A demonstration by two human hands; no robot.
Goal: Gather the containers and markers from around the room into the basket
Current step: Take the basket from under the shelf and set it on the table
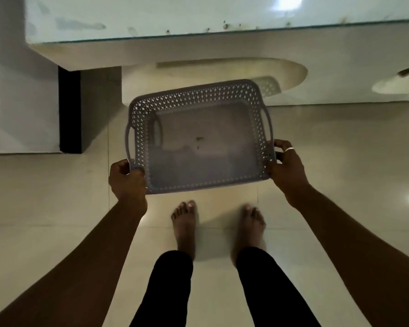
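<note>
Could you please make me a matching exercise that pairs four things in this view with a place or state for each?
Things:
1. left hand
2. right hand
3. basket
4. table top

Places or states:
A. wears a ring
B. grey, with perforated walls, held up at both sides
C. glossy, at the top of the view
D. grips the basket's near left corner

Pairs: 1-D; 2-A; 3-B; 4-C

No text or number is legible (basket [198,95] included).
</note>
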